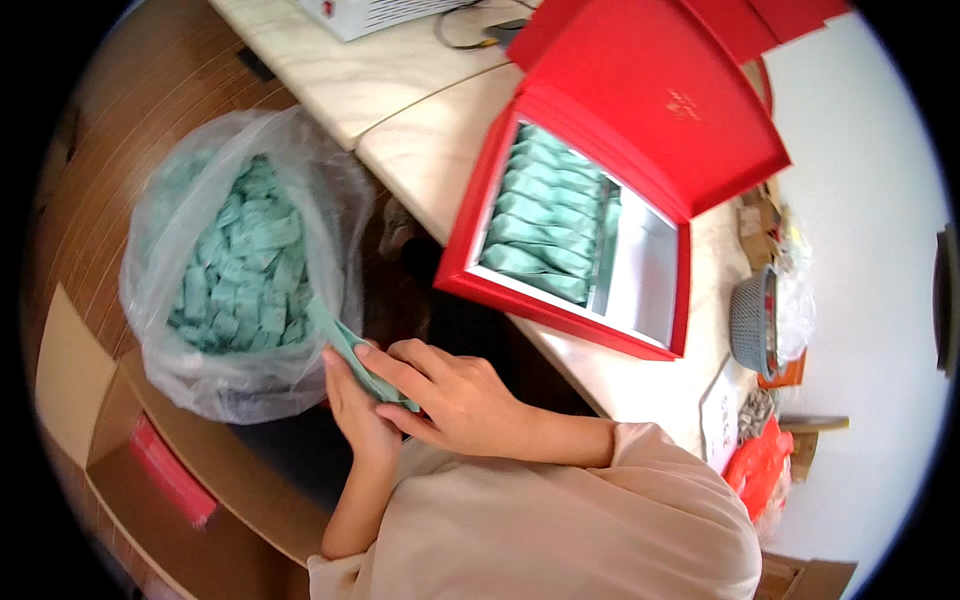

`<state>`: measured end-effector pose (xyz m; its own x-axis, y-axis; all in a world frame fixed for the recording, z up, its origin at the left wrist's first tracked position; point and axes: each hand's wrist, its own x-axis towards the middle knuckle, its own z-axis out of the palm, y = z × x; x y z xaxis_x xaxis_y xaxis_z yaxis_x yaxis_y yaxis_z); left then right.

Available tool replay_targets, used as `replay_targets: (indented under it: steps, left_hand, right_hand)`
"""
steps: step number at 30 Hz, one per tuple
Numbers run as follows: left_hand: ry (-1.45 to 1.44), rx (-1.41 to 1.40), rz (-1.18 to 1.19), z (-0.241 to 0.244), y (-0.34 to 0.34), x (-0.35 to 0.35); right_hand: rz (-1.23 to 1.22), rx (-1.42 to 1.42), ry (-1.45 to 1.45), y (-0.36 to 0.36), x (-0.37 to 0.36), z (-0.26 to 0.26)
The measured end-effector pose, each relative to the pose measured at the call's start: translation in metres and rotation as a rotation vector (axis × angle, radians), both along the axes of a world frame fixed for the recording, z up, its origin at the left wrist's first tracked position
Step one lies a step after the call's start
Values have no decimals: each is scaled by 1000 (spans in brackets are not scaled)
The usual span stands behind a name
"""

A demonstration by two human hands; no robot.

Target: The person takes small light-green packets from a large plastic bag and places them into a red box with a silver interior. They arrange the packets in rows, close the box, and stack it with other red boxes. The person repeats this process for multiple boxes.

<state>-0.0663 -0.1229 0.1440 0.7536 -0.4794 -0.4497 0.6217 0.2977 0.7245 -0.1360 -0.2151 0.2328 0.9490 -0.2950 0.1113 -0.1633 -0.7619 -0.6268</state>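
Observation:
Close to my body, my left hand (362, 422) holds a few pale green sachets (354, 358) by their lower part. My right hand (454, 390) grips the same sachets from the other side, fingers over their edge. Past my fingertips stands a clear plastic bag (330, 187), heaped with many more small green sachets (251, 262). On the table to the right sits a red gift box (570, 326) with its lid raised. One white-lined compartment holds a row of upright green sachets (544, 210); the compartment beside it (641, 262) shows bare white lining.
The pale marble-look table (420, 142) has its edge between bag and box. A cardboard carton (247, 480) with a pink packet (172, 472) stands at lower left. Along the wall are a grey basket (752, 322) and a red plastic bag (757, 461). A white appliance (382, 15) stands on the table.

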Motion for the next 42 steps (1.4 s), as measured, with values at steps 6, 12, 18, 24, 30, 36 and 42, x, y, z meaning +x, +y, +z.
replay_targets:
  steps: [6, 12, 18, 24, 30, 36, 42]
  left_hand:
    - [-211, -233, -306, 5, -10, -7]
    - [-180, -42, -408, -15, -7, -3]
    - [-177, -13, -487, -21, -13, -4]
    - [-159, 8, -469, -29, -5, -3]
    - [-97, 44, -458, -40, 3, -6]
    - [-104, 42, -501, -41, 2, -7]
    - [-91, 63, -453, -48, 10, 0]
  right_hand:
    - [-356, -195, -335, -63, -41, 7]
    - [-950, -583, -291, -105, -111, 31]
    - [-1015, -650, -61, -108, -105, 14]
    - [-951, -622, 78, -119, -97, 0]
    - [-859, -423, 292, -107, -105, 25]
    - [-858, -496, 183, -156, -101, 11]
    - [-723, -464, 403, -159, -103, 12]
